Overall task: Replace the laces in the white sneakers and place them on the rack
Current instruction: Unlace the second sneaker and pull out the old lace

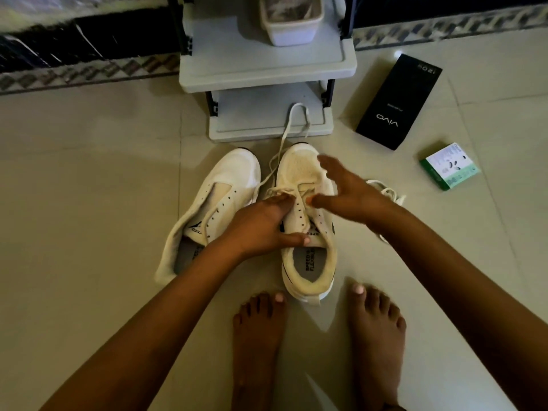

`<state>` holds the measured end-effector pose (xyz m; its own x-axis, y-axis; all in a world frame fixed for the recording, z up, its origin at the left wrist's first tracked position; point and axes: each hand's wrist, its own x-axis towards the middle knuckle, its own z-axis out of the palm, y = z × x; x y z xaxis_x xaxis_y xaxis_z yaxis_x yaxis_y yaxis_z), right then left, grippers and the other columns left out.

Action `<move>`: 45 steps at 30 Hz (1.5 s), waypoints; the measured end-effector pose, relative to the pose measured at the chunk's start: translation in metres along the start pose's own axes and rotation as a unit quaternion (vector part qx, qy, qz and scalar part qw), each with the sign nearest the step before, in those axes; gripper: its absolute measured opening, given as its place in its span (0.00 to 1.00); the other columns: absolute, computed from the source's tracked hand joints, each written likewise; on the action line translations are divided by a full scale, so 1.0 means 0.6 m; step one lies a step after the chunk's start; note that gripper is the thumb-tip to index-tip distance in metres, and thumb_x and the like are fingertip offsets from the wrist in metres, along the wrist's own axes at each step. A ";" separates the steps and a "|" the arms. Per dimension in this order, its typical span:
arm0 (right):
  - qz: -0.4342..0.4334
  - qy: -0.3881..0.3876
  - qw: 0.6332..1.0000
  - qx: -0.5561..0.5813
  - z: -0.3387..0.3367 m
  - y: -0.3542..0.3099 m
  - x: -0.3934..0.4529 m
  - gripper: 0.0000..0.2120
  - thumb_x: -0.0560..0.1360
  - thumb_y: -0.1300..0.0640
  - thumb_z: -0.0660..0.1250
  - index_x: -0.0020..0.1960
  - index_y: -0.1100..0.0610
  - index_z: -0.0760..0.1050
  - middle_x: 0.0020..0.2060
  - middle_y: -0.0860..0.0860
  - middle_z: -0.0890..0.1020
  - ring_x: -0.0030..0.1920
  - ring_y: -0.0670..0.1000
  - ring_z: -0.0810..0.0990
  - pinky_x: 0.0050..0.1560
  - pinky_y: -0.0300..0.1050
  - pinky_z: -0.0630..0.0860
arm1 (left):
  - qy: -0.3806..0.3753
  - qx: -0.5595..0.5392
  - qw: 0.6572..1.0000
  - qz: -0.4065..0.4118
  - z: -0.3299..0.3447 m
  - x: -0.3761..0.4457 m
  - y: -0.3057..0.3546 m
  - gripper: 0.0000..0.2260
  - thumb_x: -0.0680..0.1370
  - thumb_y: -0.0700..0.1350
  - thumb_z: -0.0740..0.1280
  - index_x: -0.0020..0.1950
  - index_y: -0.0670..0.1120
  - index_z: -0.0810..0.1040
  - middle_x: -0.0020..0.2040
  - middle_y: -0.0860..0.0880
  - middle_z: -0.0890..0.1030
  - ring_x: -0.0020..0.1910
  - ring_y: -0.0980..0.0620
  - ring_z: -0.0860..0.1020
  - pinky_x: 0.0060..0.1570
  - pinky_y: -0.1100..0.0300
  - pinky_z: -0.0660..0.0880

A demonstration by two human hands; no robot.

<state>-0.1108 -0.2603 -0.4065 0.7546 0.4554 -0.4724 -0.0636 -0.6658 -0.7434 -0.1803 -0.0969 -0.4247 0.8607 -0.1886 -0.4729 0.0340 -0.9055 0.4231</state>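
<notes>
Two white sneakers stand on the tiled floor in front of a grey rack point(267, 69). The left sneaker point(219, 188) has no lace and leans outward. The right sneaker point(302, 173) has a white lace point(292, 120) threaded through its lowest eyelets, with a loop trailing up onto the rack's bottom shelf. My left hand point(261, 223) grips the right sneaker's tongue and left eyelet flap, thumb across the tongue. My right hand point(347, 191) hovers over the sneaker's right side with fingers spread, holding nothing. Another white lace point(385, 192) lies on the floor behind my right wrist.
A black phone box point(397, 102) and a small green and white box point(449, 166) lie on the floor to the right. A white tub point(292, 22) stands on the rack's upper shelf. My bare feet point(317, 330) are just below the sneakers. A patterned wall border runs behind.
</notes>
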 end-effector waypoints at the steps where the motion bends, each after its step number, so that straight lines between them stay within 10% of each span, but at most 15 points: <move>1: 0.003 -0.036 0.998 -0.051 0.004 0.006 -0.006 0.37 0.76 0.55 0.67 0.77 0.51 0.49 0.75 0.52 0.58 0.72 0.53 0.61 0.64 0.43 0.64 | -0.006 0.000 1.000 -0.005 -0.001 0.001 0.002 0.37 0.70 0.66 0.65 0.72 0.48 0.64 0.70 0.47 0.70 0.66 0.47 0.70 0.61 0.54 0.71; 9: -0.054 0.016 0.982 -0.182 0.025 0.025 -0.014 0.26 0.79 0.55 0.58 0.75 0.55 0.57 0.76 0.50 0.55 0.73 0.54 0.62 0.69 0.47 0.63 | 0.015 -0.227 0.973 -0.023 -0.022 -0.008 -0.019 0.25 0.71 0.49 0.65 0.67 0.44 0.74 0.63 0.47 0.77 0.62 0.51 0.75 0.61 0.60 0.70; 19: -0.090 0.003 0.965 -0.245 0.076 0.081 -0.036 0.46 0.70 0.31 0.48 0.77 0.58 0.38 0.77 0.54 0.42 0.77 0.50 0.44 0.74 0.43 0.47 | 0.148 -0.087 0.985 -0.004 -0.027 0.010 0.014 0.28 0.74 0.52 0.69 0.72 0.50 0.67 0.70 0.48 0.70 0.67 0.49 0.70 0.63 0.57 0.68; 29: -0.076 0.046 0.959 -0.267 0.101 0.092 -0.035 0.53 0.62 0.23 0.31 0.77 0.57 0.38 0.76 0.53 0.41 0.74 0.45 0.38 0.70 0.38 0.36 | 0.110 0.197 0.972 -0.060 -0.015 0.034 0.065 0.19 0.76 0.50 0.63 0.65 0.45 0.71 0.64 0.43 0.68 0.63 0.44 0.68 0.51 0.53 0.72; 38: -0.079 0.059 0.959 -0.265 0.108 0.094 -0.031 0.46 0.66 0.30 0.35 0.77 0.57 0.38 0.76 0.53 0.41 0.76 0.48 0.41 0.70 0.38 0.37 | 0.056 -0.091 0.992 -0.062 -0.028 0.057 0.048 0.10 0.74 0.40 0.68 0.54 0.47 0.79 0.61 0.45 0.71 0.59 0.45 0.74 0.59 0.58 0.71; 45: -0.074 0.068 0.957 -0.271 0.112 0.096 -0.029 0.47 0.66 0.30 0.34 0.76 0.58 0.37 0.76 0.54 0.41 0.76 0.49 0.40 0.70 0.38 0.36 | 0.113 0.114 0.985 -0.062 -0.023 0.050 0.053 0.14 0.76 0.47 0.65 0.60 0.49 0.77 0.64 0.46 0.69 0.64 0.45 0.68 0.56 0.52 0.71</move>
<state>-0.1716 -0.2671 -0.4731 0.8092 0.5117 -0.2886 0.3708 -0.8259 -0.4247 -0.1463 -0.1259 -0.4147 0.9493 -0.0044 -0.3144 0.0534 -0.9831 0.1752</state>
